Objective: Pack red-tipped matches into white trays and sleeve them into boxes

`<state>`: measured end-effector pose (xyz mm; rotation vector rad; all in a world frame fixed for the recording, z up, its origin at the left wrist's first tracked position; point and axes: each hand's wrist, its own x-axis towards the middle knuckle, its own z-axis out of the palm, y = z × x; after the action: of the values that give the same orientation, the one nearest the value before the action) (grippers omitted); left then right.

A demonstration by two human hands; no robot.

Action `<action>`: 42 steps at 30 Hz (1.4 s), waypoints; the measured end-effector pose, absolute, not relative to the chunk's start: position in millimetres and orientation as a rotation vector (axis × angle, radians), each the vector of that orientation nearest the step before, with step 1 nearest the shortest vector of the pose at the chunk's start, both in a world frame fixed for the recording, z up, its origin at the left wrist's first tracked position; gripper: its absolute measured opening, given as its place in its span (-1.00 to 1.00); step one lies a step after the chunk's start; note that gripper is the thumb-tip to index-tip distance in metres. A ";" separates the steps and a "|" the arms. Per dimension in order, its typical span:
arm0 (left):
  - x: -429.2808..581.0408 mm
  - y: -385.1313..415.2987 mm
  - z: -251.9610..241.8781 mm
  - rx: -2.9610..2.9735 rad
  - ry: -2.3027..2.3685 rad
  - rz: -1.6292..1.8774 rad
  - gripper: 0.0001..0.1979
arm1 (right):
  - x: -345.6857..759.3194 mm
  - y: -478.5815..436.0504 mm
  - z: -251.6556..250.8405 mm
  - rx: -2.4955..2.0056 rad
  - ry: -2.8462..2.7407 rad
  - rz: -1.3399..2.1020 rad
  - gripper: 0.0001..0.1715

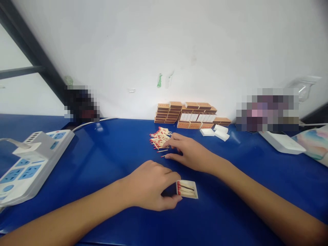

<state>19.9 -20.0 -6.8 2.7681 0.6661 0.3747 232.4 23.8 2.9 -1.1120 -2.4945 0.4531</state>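
My left hand (pixel 159 186) grips the left end of a small white matchbox tray (pixel 195 190) between thumb and fingers. Inside the tray lie several red-tipped matches (pixel 186 190). Farther forward, my right hand (pixel 188 150) reaches to the right edge of a loose pile of matches (pixel 159 137) on the blue table. Its thumb is near the end of a single match (pixel 163 156), and the index fingertip is at the pile. The thumb and fingers are apart, and I see nothing held between them.
Stacked matchboxes (pixel 169 111) stand against the wall, with white trays (pixel 207 132) just right of them. A white power strip (pixel 48 160) with a plugged-in adapter lies at the left. A white box (pixel 283 141) and a colourful item (pixel 314 141) are at the right of the blue table (pixel 102 147).
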 end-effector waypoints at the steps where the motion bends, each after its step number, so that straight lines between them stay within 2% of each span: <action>1: 19.9 -20.8 -7.6 2.775 0.654 0.380 -0.77 | 232.1 23.6 2.6 -1.122 -2.506 0.455 -0.79; 19: 20.9 -18.6 -5.6 2.820 0.674 0.381 -0.79 | 221.3 28.4 -4.9 -1.171 -2.505 0.357 -0.91; 27: 16.0 -9.3 -2.6 2.813 0.745 0.377 -0.77 | 225.7 18.4 -4.7 -1.462 -2.690 -0.073 -0.85; 36: 10.7 4.6 -0.7 2.728 0.960 0.385 -0.76 | 249.6 16.9 -9.7 -1.521 -2.649 0.031 -0.82; 42: 9.5 7.7 -2.9 2.731 1.013 0.415 -0.70 | 258.3 16.3 -15.6 -1.420 -2.692 -0.099 -0.73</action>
<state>9.5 7.7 -2.9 2.7313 1.0127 0.4154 258.3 16.3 -15.6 -1.4198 -2.6920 -0.0993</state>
